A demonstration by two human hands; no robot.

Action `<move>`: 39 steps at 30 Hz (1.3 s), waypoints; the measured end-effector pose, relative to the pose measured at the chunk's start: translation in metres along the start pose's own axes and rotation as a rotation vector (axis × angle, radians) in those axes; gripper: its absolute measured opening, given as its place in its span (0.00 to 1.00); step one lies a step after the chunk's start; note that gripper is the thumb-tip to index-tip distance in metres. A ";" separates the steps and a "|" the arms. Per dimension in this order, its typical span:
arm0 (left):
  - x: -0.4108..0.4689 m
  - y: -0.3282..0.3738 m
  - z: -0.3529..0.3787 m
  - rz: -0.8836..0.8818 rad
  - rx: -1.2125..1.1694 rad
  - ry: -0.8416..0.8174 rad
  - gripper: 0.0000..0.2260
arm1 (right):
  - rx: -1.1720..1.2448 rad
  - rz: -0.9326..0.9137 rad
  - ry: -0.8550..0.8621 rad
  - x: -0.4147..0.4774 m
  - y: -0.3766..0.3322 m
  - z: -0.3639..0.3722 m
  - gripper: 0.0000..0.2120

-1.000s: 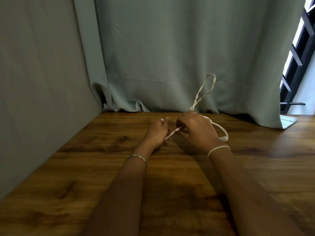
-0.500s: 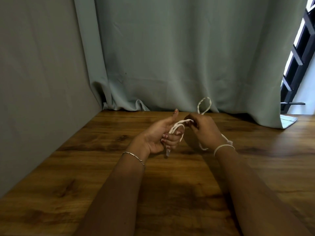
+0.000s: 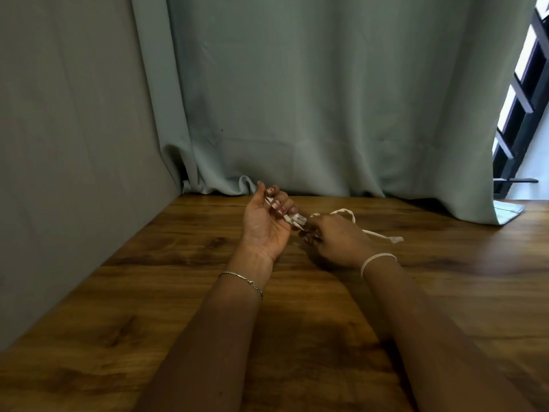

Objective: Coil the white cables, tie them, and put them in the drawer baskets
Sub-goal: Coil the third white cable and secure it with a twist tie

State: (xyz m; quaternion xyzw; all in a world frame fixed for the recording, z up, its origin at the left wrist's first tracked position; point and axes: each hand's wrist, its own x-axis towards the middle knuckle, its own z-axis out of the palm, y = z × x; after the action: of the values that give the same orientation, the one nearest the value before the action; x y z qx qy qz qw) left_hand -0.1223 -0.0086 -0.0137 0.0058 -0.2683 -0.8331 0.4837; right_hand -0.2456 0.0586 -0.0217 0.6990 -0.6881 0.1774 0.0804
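A flat white cable point(image 3: 347, 212) runs between both hands over the wooden table point(image 3: 148, 292). My left hand point(image 3: 267, 224) is palm up, its fingers curled over one end of the cable, whose clear plug point(image 3: 298, 220) sticks out past the fingertips. My right hand point(image 3: 335, 239) is knuckles up just right of it and pinches the cable near the plug. Behind the right hand the cable makes a small loop, then trails right to its other plug point(image 3: 396, 239) lying on the table. A white band point(image 3: 375, 259) circles my right wrist. No drawer or basket is in view.
A grey-green curtain point(image 3: 326, 114) hangs along the table's far edge, its hem resting on the wood. A grey wall point(image 3: 59, 144) borders the left side. A dark window frame point(image 3: 523, 114) shows at the far right.
The tall loop that stood above my right hand has come down low behind it. My left hand has turned palm up and moved left, and the cable's tail now lies on the table.
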 end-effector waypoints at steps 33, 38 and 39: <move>-0.003 -0.011 -0.013 -0.329 1.342 -0.085 0.17 | -0.055 -0.039 0.197 -0.009 0.010 -0.020 0.15; -0.008 -0.004 -0.006 -0.423 1.191 -0.166 0.18 | -0.050 -0.037 0.243 -0.011 0.020 -0.019 0.10; -0.008 -0.003 -0.006 -0.431 1.169 -0.171 0.17 | -0.042 -0.037 0.270 -0.011 0.022 -0.018 0.11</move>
State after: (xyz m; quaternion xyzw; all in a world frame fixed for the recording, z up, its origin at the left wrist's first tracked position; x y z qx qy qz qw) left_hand -0.1193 -0.0033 -0.0221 0.2565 -0.7099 -0.6251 0.1988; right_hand -0.2699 0.0743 -0.0114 0.6796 -0.6615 0.2541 0.1900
